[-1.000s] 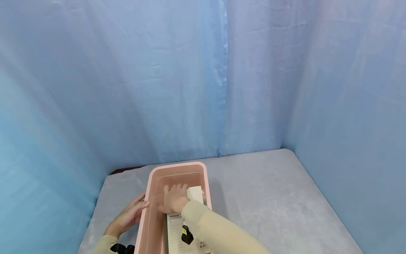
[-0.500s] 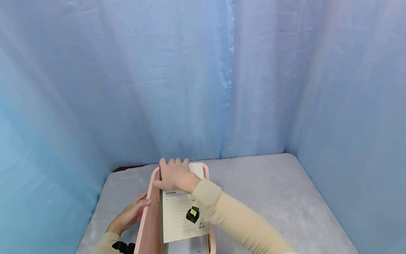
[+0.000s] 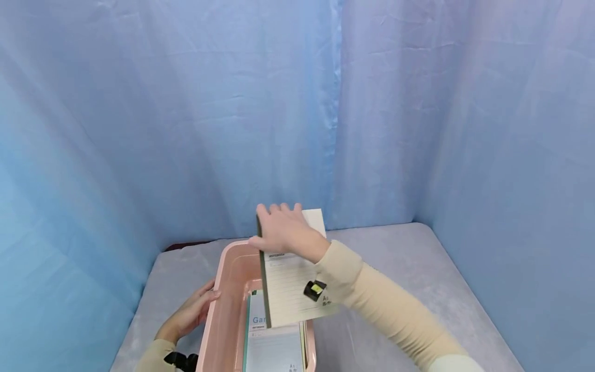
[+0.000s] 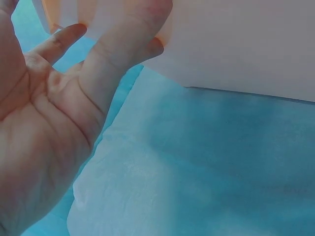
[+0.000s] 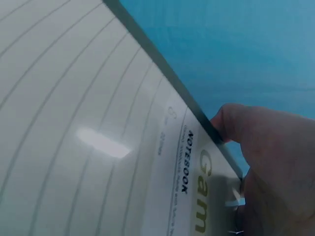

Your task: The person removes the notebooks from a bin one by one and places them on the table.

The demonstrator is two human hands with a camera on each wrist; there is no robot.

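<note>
My right hand [image 3: 285, 230] grips a cream notebook [image 3: 297, 289] by its top end, fingers over the far edge and thumb at the left edge. The notebook is tilted, raised over the right side of a pink bin [image 3: 209, 330]. In the right wrist view the notebook's lined cover [image 5: 88, 123] fills the left, its dark spine running beside my thumb [image 5: 231, 123]. My left hand [image 3: 188, 315] rests against the bin's left outer wall, fingers extended; in the left wrist view its fingertips [image 4: 156, 46] touch the pale wall. Inside the bin lies a blue-white notebook [image 3: 274, 346].
Yellowish edges of other items [image 3: 304, 341] show beside the blue-white notebook. The bin stands on a grey cloth-covered table [image 3: 409, 294], whose surface extends to the right. Blue curtains [image 3: 279, 119] hang behind and at both sides.
My right hand has lifted the cream notebook up out of the bin and moved it away and to the right, uncovering the blue-white notebook. The left hand stays at the bin's side.
</note>
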